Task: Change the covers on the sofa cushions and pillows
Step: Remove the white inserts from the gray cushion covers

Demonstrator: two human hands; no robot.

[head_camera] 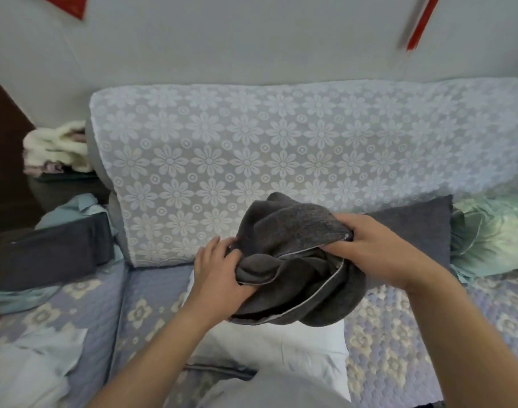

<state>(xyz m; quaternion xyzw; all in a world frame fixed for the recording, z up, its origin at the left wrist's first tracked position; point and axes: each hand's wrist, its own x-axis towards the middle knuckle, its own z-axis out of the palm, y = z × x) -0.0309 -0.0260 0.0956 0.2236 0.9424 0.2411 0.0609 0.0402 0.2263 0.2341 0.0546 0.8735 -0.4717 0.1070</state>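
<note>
The person stands at the sofa and holds a dark grey cover (pixel 299 260) up in both hands, just above a bare white pillow (pixel 269 346) that lies on the sofa seat (pixel 146 307). The left hand (pixel 219 275) has its grip clamped on a bunched fold at the cover's left side, and the right hand (pixel 366 245) has its grip clamped on the edge at the right, near the pale zip line. It looks to me like the step is getting the cover ready to go on, finding its open side. Next, I think, the hands need to pull that open side wide and slide it down over one end of the white pillow. A dark grey pillow (pixel 414 231) already leans on the flowery backrest (pixel 252 160) just behind, beside a pale green pillow (pixel 493 237). More folded dark cloth (pixel 51 254) waits on the left.
</note>
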